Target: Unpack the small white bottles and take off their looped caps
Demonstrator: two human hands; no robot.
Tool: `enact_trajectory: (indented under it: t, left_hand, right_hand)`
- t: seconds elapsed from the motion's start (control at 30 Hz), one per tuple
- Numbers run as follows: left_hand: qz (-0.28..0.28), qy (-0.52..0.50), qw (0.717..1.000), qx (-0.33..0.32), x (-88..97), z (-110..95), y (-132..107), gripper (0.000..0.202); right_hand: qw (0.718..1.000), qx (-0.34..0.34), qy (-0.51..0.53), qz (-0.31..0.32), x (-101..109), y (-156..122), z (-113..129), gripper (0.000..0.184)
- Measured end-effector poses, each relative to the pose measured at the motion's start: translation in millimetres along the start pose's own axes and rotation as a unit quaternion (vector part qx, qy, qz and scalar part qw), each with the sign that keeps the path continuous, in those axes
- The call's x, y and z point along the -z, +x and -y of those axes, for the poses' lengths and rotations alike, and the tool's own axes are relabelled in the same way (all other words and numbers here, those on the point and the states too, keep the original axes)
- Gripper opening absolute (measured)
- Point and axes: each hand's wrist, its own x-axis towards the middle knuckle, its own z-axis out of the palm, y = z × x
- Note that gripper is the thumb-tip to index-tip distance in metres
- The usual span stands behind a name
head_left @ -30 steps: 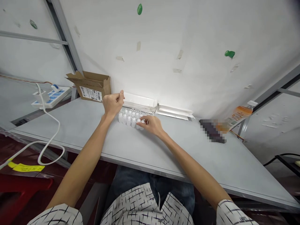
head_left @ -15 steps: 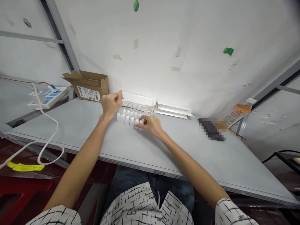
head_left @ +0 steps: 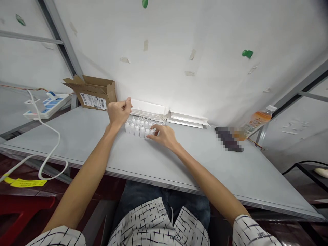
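Observation:
Small white plastic dropper bottles with thin curved spouts stand upright in close rows on the grey table. My right hand is at the right end of these rows, thumb and forefinger curled around a small bottle in the front row; the hand covers the bottles behind it. At the rows' left end, my left hand is closed, thumb pointing up, in front of the cardboard box. Its inner fingers are turned away, so whatever it may hold is hidden.
Behind the bottles, flat white packaging pieces lean along the wall. An open cardboard box stands back left, near a power strip with a white cable. At the right are an orange drink bottle and a blurred dark object.
The camera view has shifted slightly, moving the whole scene a little left. Both hands keep about the same pose and place at the bottles.

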Motion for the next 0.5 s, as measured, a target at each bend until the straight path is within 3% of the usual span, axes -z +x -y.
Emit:
enact_trajectory:
  t: [0.23, 0.4, 0.5]
  left_hand:
    - [-0.028, -0.017, 0.999, -0.039, -0.6, -2.3, -1.2, 0.048]
    - [-0.150, -0.046, 0.984, -0.084, 5.8, -19.3, -9.6, 0.050]
    - [-0.149, -0.069, 0.972, -0.166, 2.2, -41.9, -26.0, 0.045]
  right_hand:
    - [1.000, 0.007, -0.014, -0.026, 3.3, -6.0, -1.6, 0.045]
    - [0.982, 0.055, -0.024, -0.179, 16.8, -14.2, -8.3, 0.063]
    - [0.963, 0.068, -0.025, -0.259, 35.4, -15.6, -30.6, 0.068]
